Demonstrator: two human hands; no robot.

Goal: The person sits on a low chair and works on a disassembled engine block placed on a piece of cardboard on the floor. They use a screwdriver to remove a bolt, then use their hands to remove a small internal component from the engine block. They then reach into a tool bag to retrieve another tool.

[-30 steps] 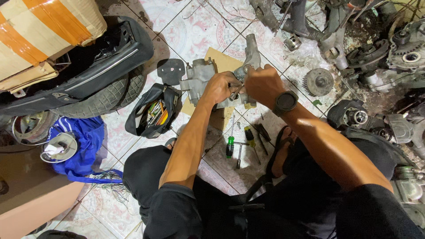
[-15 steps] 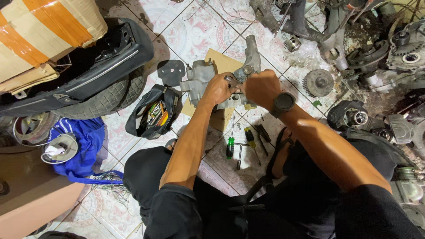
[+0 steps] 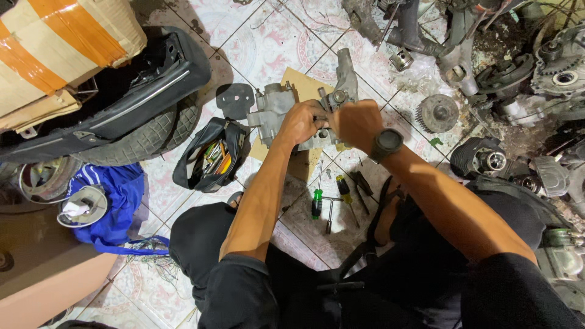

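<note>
One person, two bare hands, seated on a tiled floor [image 3: 268, 42]. Left hand [image 3: 300, 123] curled tight around the near side of one grey metal engine casing [image 3: 275, 108], fingers wrapped on it. Right hand [image 3: 355, 123] closed into a fist at the casing's right end, just beside the left hand; cannot tell what the fist holds, fingers hide it. One black watch [image 3: 386, 144] on the right wrist. Casing sits on one flat piece of cardboard [image 3: 304, 85] on the floor, straight ahead of the knees. One open black tool bag [image 3: 210, 155] left of the casing, tools inside, count unclear. Two screwdrivers on the floor between the arms: one green-handled screwdriver [image 3: 317, 202], one yellow-handled screwdriver [image 3: 344, 189], lying near each other. One tyre [image 3: 146, 137] far left under one black bodywork panel [image 3: 116, 100]. One blue cloth bag [image 3: 116, 204] lower left. One cardboard box with orange tape [image 3: 58, 42] top left. One toothed gear [image 3: 437, 113] right of the hands, one piston [image 3: 401, 60] above it. Heap of engine parts [image 3: 536, 79] at right, too jumbled to count.
</note>
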